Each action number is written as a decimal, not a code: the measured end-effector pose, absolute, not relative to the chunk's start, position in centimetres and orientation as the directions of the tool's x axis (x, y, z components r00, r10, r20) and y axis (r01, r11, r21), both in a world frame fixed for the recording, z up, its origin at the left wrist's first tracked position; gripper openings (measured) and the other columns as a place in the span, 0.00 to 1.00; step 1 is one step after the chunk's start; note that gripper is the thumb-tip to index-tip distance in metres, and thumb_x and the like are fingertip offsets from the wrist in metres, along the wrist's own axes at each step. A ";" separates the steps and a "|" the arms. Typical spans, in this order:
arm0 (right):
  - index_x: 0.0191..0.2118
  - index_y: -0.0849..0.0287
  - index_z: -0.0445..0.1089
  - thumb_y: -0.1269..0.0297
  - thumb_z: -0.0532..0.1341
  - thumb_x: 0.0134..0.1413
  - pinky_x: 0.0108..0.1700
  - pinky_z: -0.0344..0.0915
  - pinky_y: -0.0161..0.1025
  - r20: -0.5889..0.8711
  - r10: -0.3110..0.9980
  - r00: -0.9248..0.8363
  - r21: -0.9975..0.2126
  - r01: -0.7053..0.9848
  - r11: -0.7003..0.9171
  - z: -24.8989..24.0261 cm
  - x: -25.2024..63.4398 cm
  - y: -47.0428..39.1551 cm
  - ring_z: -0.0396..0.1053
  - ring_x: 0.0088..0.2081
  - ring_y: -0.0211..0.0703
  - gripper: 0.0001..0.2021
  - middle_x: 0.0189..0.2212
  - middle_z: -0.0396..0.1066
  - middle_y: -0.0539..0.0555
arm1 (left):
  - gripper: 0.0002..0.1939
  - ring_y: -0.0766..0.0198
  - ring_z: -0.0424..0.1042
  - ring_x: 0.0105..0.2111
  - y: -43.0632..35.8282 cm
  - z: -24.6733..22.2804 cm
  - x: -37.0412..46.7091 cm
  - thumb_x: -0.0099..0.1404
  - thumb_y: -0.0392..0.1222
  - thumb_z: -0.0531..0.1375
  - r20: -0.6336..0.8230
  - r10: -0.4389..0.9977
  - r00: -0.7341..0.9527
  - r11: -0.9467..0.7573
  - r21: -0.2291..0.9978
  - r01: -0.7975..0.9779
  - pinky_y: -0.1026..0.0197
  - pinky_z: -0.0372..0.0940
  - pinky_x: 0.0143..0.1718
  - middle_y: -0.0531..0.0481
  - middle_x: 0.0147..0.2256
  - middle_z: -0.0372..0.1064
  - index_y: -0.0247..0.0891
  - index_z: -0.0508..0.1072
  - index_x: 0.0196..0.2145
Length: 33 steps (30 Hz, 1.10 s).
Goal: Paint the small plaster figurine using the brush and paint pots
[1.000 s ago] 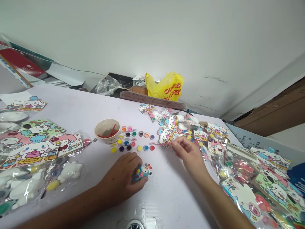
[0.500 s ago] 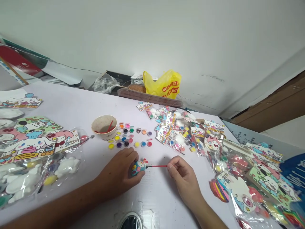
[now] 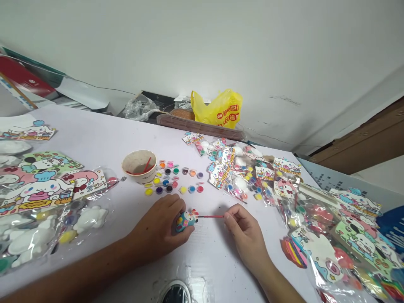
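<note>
A small painted figurine [image 3: 185,220], blue with a white face and red on top, is held between the thumb and fingers of my left hand [image 3: 166,221]. My right hand [image 3: 242,227] pinches the end of a thin red paintbrush [image 3: 213,216]. The brush lies level, and its dark tip is at the figurine's right side. Behind my left hand, small open paint pots [image 3: 169,187] in several colours stand in rows. A paper cup [image 3: 139,166] beside them holds murky liquid and a red stick.
Bagged white figures with cartoon cards lie at the left [image 3: 34,240] and the right [image 3: 318,248]. A rainbow-striped piece [image 3: 294,252] is right of my right hand. A yellow bag [image 3: 217,110] stands behind the table [image 3: 94,139]. A round dark object [image 3: 175,293] sits at the front edge.
The view has shifted slightly, so most things appear a little further right. Both hands keep their grips, and the brush tip stays at the figurine's right side.
</note>
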State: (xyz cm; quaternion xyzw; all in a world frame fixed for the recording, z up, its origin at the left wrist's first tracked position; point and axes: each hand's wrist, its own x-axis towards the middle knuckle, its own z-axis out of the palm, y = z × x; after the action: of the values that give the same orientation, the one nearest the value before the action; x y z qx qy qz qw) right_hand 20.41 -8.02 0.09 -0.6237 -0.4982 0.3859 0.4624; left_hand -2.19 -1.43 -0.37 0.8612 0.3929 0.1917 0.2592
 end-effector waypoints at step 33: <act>0.28 0.56 0.62 0.49 0.58 0.61 0.27 0.52 0.36 0.017 0.986 0.167 -0.945 0.324 -0.039 -0.5 20.4 -8.4 0.53 0.24 0.39 0.18 0.21 0.56 0.46 | 0.12 0.59 0.61 0.32 -1.4 -0.2 -2.1 0.63 0.48 0.58 0.079 0.774 0.628 -0.546 0.585 0.600 0.57 0.57 0.34 0.52 0.31 0.61 0.40 0.59 0.30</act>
State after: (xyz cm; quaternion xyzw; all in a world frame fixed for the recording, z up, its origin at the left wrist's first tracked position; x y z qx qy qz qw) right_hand 20.45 -8.36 -0.47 -0.6189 -0.5293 0.3693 0.4477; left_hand -2.07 -1.45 -0.23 0.8633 0.3979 0.1663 0.2620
